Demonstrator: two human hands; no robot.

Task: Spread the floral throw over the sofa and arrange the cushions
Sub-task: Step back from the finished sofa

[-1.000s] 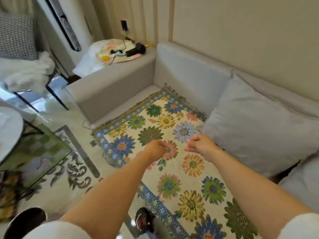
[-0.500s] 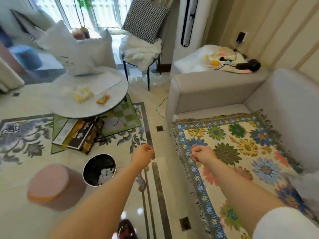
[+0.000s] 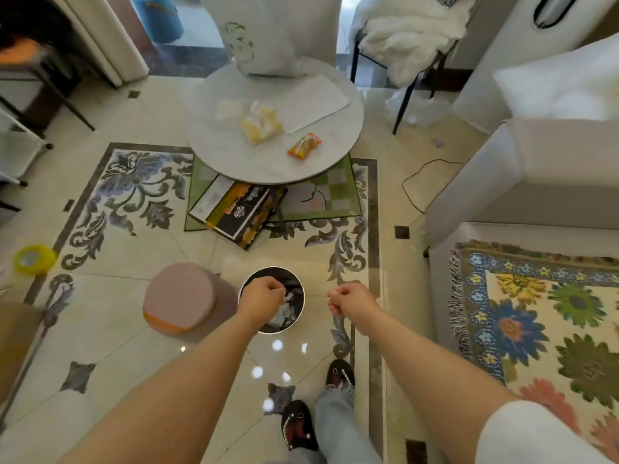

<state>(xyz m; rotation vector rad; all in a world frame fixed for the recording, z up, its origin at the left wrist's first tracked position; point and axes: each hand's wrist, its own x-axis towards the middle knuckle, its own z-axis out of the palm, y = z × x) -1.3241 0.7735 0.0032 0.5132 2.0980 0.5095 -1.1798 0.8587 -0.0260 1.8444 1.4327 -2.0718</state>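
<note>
The floral throw (image 3: pixel 549 316) lies flat on the sofa (image 3: pixel 536 182) seat at the right edge of view, its fringed blue border at the seat's front edge and well apart from both hands. Nearest, two forearms reach over the tiled floor: the left hand (image 3: pixel 263 296) hangs curled above the round black bin (image 3: pixel 294 296), and whether it pinches anything I cannot tell; the right hand (image 3: pixel 351 301) is loosely fisted just beside the bin, holding nothing I can make out. The throw looks woven, soft and fairly light, likely to slide on the smooth upholstery, so corners or the fringed hem seem the best hold. Farther off, a pale cushion (image 3: pixel 278 35) stands upright on the round table (image 3: pixel 335 155), probably light and squashy, best taken by its sides.
</note>
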